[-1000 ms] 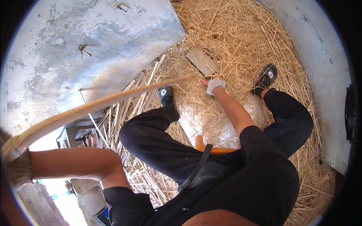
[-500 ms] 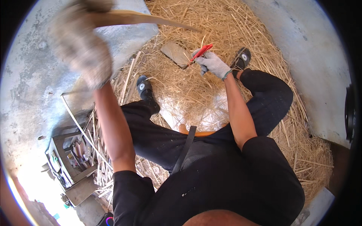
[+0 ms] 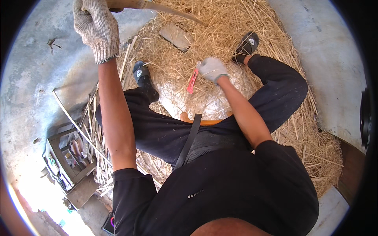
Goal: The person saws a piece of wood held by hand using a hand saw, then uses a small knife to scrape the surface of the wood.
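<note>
Many strands (image 3: 232,23) lie heaped; the left hand (image 3: 95,29) clenches a strip (image 3: 167,9), seemingly unfinished; the right hand (image 3: 213,69) clutches a cutter (image 3: 192,82).

Red tool (image 3: 193,81); beige left glove (image 3: 100,33); off-white right glove (image 3: 214,69); tan strip (image 3: 173,10); golden straw (image 3: 232,17); mottled blue-grey wall (image 3: 27,74).

To my left: one wall (image 3: 27,98), grey-blue, mottled and stained. To my right: one wall (image 3: 328,70), pale grey, plainer. Underfoot: straw-coloured shavings (image 3: 271,43), thickly spread, with one whitish patch (image 3: 169,102) showing through before me. Lower left: one open wooden frame (image 3: 84,172), box-shaped, weathered, its small contents indistinct to me. Beside it: glaring white light (image 3: 31,188). Lower right: one brown panel (image 3: 352,163), next to the shavings.
</note>
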Action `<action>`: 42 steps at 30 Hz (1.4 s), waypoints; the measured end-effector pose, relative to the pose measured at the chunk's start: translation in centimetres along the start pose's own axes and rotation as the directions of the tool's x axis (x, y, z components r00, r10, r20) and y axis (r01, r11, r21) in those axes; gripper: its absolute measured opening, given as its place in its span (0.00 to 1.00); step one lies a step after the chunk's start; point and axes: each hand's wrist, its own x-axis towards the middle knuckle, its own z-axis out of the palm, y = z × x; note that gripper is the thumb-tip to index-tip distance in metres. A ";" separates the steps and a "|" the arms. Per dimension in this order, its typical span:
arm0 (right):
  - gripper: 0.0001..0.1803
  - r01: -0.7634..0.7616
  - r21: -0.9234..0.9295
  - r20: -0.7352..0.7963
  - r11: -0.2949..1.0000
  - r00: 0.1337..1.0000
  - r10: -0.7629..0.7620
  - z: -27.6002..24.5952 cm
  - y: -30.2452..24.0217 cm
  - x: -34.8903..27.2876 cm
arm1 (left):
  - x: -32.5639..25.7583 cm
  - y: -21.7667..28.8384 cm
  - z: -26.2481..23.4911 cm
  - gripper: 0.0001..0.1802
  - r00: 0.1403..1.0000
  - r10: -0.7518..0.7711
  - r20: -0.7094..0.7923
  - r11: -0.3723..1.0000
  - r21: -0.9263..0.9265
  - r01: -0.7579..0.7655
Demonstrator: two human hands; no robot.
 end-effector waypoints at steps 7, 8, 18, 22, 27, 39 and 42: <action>0.27 -0.254 -0.015 0.041 0.967 0.966 0.254 13.6 -1.6 4.7 | -0.3 1.8 -1.5 0.25 0.986 -0.125 0.110 0.987 0.114 0.113; 0.25 -0.274 -0.017 0.024 0.961 0.961 0.275 14.2 -0.7 4.0 | -0.7 2.2 -2.1 0.25 0.985 -0.138 0.101 0.978 0.171 0.120; 0.27 -0.084 0.749 0.085 0.657 0.996 0.030 -1.1 -1.5 -2.1 | 0.9 0.2 -12.7 0.37 0.878 -0.162 -0.451 0.978 -0.193 0.081; 0.23 0.313 0.782 -0.273 0.539 0.949 -0.156 -6.4 -3.0 -6.1 | 0.5 3.0 -15.4 0.34 0.836 -0.151 -0.528 0.949 -0.315 -0.028; 0.17 0.457 0.795 -0.346 0.399 0.882 -0.320 -10.3 -7.3 -12.1 | -2.6 3.7 -11.6 0.29 0.867 -0.172 -0.468 0.900 -0.433 -0.055; 0.12 0.596 0.310 -0.488 0.741 0.768 -0.414 -4.0 -11.4 -11.0 | -6.6 1.6 -10.0 0.24 0.910 -0.315 -0.271 0.718 -0.695 0.041; 0.15 0.533 0.177 -0.518 0.827 0.765 -0.382 -3.9 -11.2 -7.7 | -6.2 1.6 -9.5 0.23 0.851 -0.372 -0.370 0.750 -0.660 0.040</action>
